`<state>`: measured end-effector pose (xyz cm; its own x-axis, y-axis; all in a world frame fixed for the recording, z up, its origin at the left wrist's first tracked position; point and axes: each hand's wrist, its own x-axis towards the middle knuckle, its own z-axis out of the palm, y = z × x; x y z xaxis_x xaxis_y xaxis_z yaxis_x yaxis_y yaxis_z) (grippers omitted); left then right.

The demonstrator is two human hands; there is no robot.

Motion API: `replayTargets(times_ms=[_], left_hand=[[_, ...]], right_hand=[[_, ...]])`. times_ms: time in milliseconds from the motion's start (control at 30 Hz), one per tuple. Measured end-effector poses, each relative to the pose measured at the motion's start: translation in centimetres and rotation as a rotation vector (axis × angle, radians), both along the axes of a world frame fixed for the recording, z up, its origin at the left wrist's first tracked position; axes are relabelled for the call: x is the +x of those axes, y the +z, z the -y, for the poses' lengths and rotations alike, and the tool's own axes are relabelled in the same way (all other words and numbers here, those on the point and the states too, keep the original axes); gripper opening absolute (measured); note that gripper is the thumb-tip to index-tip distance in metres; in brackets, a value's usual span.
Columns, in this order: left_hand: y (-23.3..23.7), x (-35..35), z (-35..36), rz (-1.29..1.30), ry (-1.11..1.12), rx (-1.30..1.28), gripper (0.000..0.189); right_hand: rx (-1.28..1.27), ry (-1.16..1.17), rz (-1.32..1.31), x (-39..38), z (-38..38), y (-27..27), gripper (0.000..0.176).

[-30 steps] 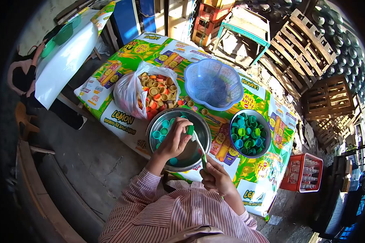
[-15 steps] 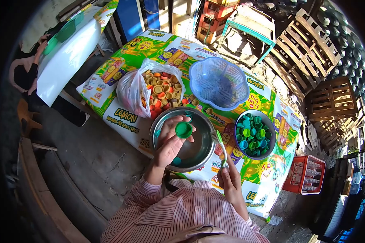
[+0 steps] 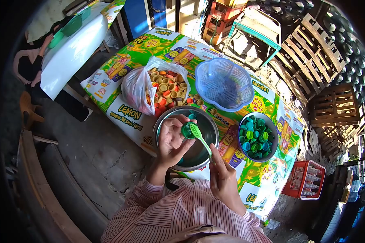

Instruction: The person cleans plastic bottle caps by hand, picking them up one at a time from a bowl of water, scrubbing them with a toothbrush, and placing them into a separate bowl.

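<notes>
A small round dark-green plastic bottle cap [image 3: 186,131] is held up above the wide shiny steel basin [image 3: 210,130], pinched narrowly between thumb and fingers of the left hand [image 3: 170,141]. Just changed: half a second ago the green-and-white plastic toothbrush [image 3: 204,145] was held off to the right, apart from the cap; now its ridged green head has been brought against the cap's mouth, back side up. Bristles hidden, so contact with the inside cannot be confirmed; brushing of the cap is judged to be resumed. The brush handle is gripped closed in the right hand [image 3: 223,178]. A few teal caps [image 3: 192,117] are seen in the basin. To the right, a round grey bowl [image 3: 275,142] is filled with green and teal caps [image 3: 255,135]. Beyond the basin, a white plastic bag [image 3: 137,92] of orange, red and tan caps and a scalloped blue plastic colander [image 3: 224,87] are set on the green-and-white printed table cover [image 3: 119,99]. Farther left, another person [image 3: 28,67] is seen by a white tabletop [image 3: 71,50].
</notes>
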<state>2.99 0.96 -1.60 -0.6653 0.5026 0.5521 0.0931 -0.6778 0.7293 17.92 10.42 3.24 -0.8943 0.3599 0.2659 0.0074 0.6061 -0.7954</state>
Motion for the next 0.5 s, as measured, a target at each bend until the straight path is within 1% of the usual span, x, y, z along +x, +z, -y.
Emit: replayTargets(times_ms=[67,100,167,267,333,367,433,500], left_hand=[[0.1,0.1,-0.1,-0.033,0.105,-0.059,0.054],[0.1,0.1,-0.2,-0.033,0.104,-0.059,0.054],[0.2,0.4,-0.3,-0.079,0.179,-0.114,0.057],[0.0,0.5,-0.2,-0.112,0.192,-0.136,0.058],[0.2,0.7,0.0,-0.115,0.206,-0.168,0.058],[0.2,0.8,0.1,-0.117,0.218,-0.198,0.058],[-0.1,1.0,0.1,-0.130,0.218,-0.211,0.058],[-0.3,1.1,0.2,-0.142,0.217,-0.226,0.058]], right_hand=[[0.004,-0.009,0.018,0.0,-0.1,0.0,0.053],[0.016,-0.012,0.012,0.0,-0.1,-0.2,0.053],[0.027,-0.015,0.006,0.1,-0.2,-0.2,0.053],[0.072,-0.026,0.066,0.3,-0.3,-0.2,0.054],[0.053,0.054,0.061,0.5,-0.3,-0.5,0.055],[0.053,0.054,0.060,0.5,-0.4,-0.5,0.055],[0.080,-0.046,0.051,0.6,-0.6,-0.5,0.056],[0.045,-0.027,0.031,0.7,-0.5,-0.7,0.056]])
